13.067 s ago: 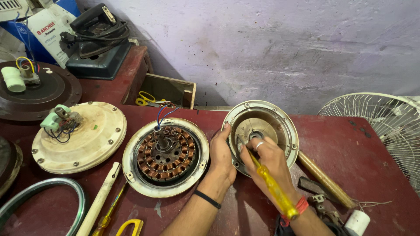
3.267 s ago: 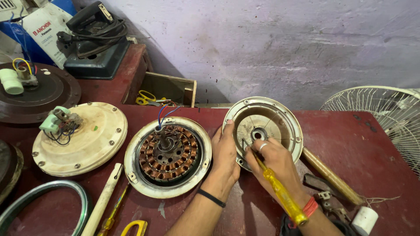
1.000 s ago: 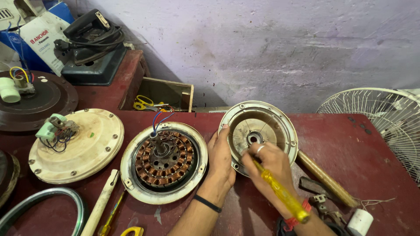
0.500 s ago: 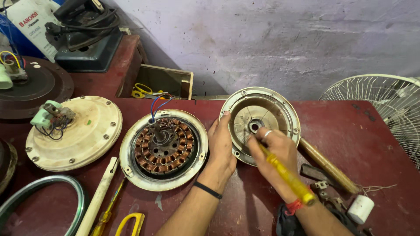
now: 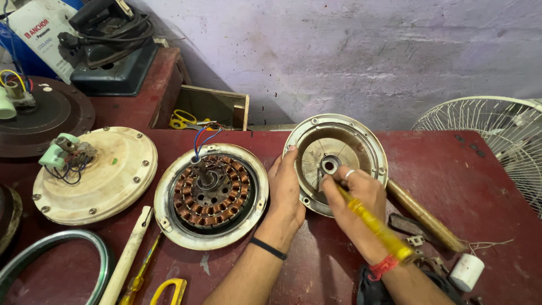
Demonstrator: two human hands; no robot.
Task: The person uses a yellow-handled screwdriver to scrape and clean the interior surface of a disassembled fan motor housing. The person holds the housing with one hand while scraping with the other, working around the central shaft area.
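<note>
We note a dark red bench [image 5: 485, 169] against a stained grey wall [image 5: 350, 56]. On it the round metal cover [image 5: 361, 138] lies under both hands. Our left hand [image 5: 285, 195] presses flat, fingers together, on its rim; our right hand [image 5: 355, 197] grips the yellow screwdriver [image 5: 375, 226], whose tip is hidden at the hub.

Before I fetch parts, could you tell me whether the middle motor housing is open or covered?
Open: the motor housing shows bare copper windings.
</note>
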